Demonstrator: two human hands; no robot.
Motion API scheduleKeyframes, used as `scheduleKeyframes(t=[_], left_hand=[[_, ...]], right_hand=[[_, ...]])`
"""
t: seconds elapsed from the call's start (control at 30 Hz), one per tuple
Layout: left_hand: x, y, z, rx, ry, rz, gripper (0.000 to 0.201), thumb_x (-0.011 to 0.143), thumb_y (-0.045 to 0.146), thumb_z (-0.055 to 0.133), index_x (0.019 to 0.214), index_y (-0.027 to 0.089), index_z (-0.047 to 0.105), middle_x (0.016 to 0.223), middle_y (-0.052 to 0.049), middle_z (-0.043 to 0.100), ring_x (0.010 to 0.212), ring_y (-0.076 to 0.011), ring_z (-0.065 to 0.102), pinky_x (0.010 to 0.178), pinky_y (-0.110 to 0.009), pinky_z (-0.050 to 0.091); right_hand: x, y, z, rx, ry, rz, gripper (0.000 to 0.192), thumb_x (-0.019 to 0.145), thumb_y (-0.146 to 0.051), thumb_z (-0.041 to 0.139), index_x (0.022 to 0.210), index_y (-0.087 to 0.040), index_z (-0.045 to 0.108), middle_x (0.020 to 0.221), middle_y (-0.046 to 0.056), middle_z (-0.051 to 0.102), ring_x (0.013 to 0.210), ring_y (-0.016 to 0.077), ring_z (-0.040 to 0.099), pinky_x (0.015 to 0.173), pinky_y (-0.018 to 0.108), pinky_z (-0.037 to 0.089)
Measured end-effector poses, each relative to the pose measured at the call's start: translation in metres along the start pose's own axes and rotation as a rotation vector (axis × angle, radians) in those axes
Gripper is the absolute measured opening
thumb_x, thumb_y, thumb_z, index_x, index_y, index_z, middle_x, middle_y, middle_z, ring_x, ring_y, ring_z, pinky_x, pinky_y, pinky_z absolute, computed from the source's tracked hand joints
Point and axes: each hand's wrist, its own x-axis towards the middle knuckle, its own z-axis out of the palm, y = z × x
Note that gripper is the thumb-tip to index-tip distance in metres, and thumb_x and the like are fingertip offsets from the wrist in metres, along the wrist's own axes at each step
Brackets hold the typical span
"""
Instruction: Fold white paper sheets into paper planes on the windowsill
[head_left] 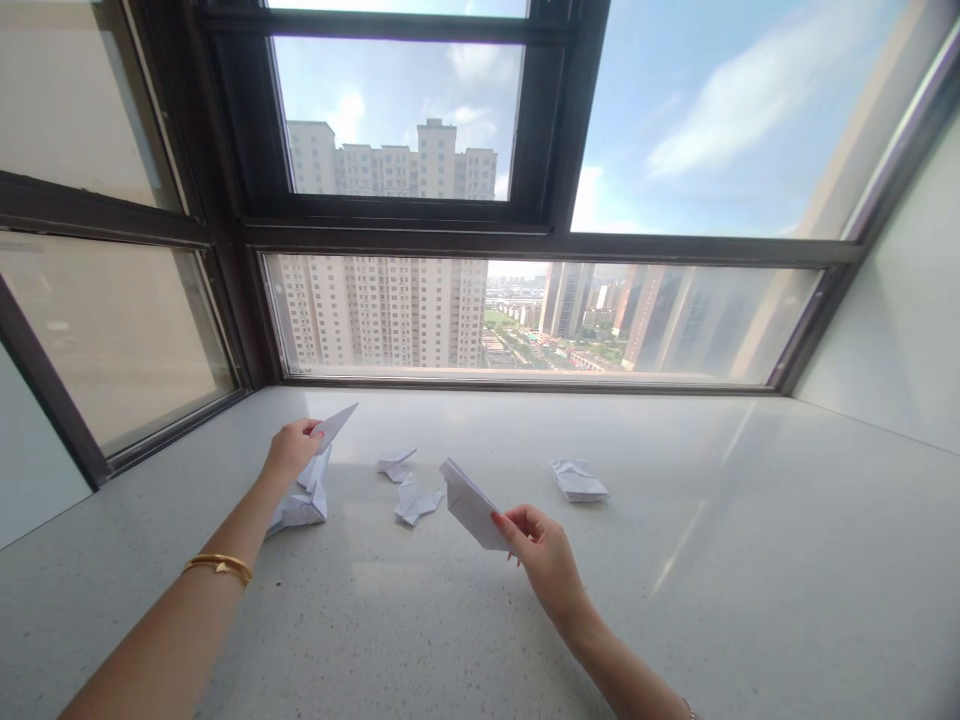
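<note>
My left hand (295, 450) is closed on a pointed piece of folded white paper (335, 425), its tip aimed up and right. Below that hand, a larger folded paper piece (306, 508) rests on the sill, partly hidden by my wrist. My right hand (541, 553) pinches a flat folded paper (472, 508) between thumb and fingers, held slanting above the sill. Between the hands lie a small folded paper with a thin point (396, 464) and a small angular folded paper (415, 502). A squarish folded paper (579, 481) sits farther right.
The speckled white windowsill (720, 560) spreads under everything. A dark window frame (525, 388) borders it at the back, with another framed pane (112, 340) on the left and a white wall (892, 330) on the right. Tall buildings show outside.
</note>
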Motion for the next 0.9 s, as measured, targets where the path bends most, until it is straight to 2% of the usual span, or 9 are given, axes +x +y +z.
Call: scheduleKeyframes(t=[0.07, 0.23, 0.4, 0.57, 0.67, 0.73, 0.8, 0.9], left_hand=[[-0.002, -0.003, -0.008, 0.006, -0.027, -0.016, 0.027, 0.077, 0.023, 0.048, 0.098, 0.01, 0.061, 0.092, -0.004, 0.066, 0.085, -0.0212, 0.06, 0.07, -0.026, 0.045], [-0.014, -0.014, -0.012, 0.047, -0.163, 0.017, 0.03, 0.077, 0.033, 0.045, 0.094, 0.017, 0.064, 0.089, -0.002, 0.069, 0.079, -0.0163, 0.063, 0.066, -0.019, 0.045], [-0.012, -0.043, -0.021, 0.225, -0.07, -0.067, 0.035, 0.072, 0.024, 0.047, 0.101, 0.007, 0.058, 0.105, -0.017, 0.061, 0.096, -0.0268, 0.057, 0.077, -0.028, 0.042], [-0.012, -0.065, -0.016, 0.34, -0.071, -0.121, 0.045, 0.069, 0.034, 0.051, 0.104, 0.006, 0.054, 0.1, -0.019, 0.063, 0.091, -0.0287, 0.059, 0.071, -0.029, 0.043], [-0.014, -0.062, -0.009, 0.39, -0.061, -0.112, 0.049, 0.073, 0.038, 0.045, 0.111, 0.007, 0.049, 0.106, -0.02, 0.059, 0.096, -0.0313, 0.055, 0.073, -0.033, 0.042], [-0.016, -0.054, -0.005, 0.418, -0.056, -0.066, 0.043, 0.077, 0.035, 0.041, 0.112, 0.01, 0.048, 0.112, -0.017, 0.056, 0.104, -0.03, 0.051, 0.081, -0.035, 0.038], [-0.016, -0.043, -0.002, 0.437, -0.096, -0.009, 0.034, 0.08, 0.032, 0.039, 0.106, 0.014, 0.053, 0.11, -0.013, 0.057, 0.104, -0.0264, 0.05, 0.085, -0.033, 0.037], [-0.017, -0.027, 0.007, 0.472, -0.209, 0.022, 0.028, 0.082, 0.034, 0.043, 0.098, 0.014, 0.057, 0.103, -0.01, 0.058, 0.095, -0.0218, 0.055, 0.081, -0.034, 0.042]], right_hand=[[0.0, 0.0, 0.0, 0.01, 0.005, -0.005, 0.035, 0.072, -0.049, 0.053, 0.064, -0.015, 0.058, 0.054, 0.002, 0.057, 0.05, 0.0129, 0.047, 0.044, 0.022, 0.036], [-0.001, -0.001, 0.001, 0.014, 0.001, -0.021, 0.036, 0.071, -0.049, 0.054, 0.062, -0.015, 0.058, 0.053, 0.002, 0.056, 0.049, 0.0126, 0.047, 0.044, 0.021, 0.036], [0.0, -0.001, 0.0, 0.009, -0.004, -0.02, 0.036, 0.071, -0.05, 0.053, 0.064, -0.015, 0.059, 0.055, 0.003, 0.058, 0.05, 0.0133, 0.048, 0.045, 0.022, 0.037], [0.0, 0.0, 0.0, -0.014, -0.023, -0.016, 0.036, 0.073, -0.05, 0.052, 0.065, -0.015, 0.058, 0.056, 0.003, 0.058, 0.051, 0.0133, 0.047, 0.046, 0.022, 0.037], [0.0, 0.001, 0.0, -0.018, -0.017, -0.017, 0.037, 0.073, -0.05, 0.051, 0.065, -0.015, 0.058, 0.056, 0.003, 0.057, 0.051, 0.0133, 0.047, 0.046, 0.022, 0.037], [0.0, 0.001, 0.0, -0.014, -0.018, -0.014, 0.036, 0.073, -0.05, 0.052, 0.065, -0.015, 0.058, 0.056, 0.003, 0.057, 0.051, 0.0134, 0.047, 0.046, 0.022, 0.037], [0.0, 0.001, 0.0, -0.01, -0.02, -0.011, 0.036, 0.072, -0.05, 0.052, 0.064, -0.015, 0.058, 0.055, 0.003, 0.057, 0.05, 0.0134, 0.047, 0.045, 0.022, 0.036], [0.0, 0.001, 0.0, -0.011, -0.015, -0.012, 0.036, 0.072, -0.05, 0.052, 0.063, -0.015, 0.057, 0.055, 0.003, 0.057, 0.05, 0.0136, 0.048, 0.045, 0.022, 0.036]])
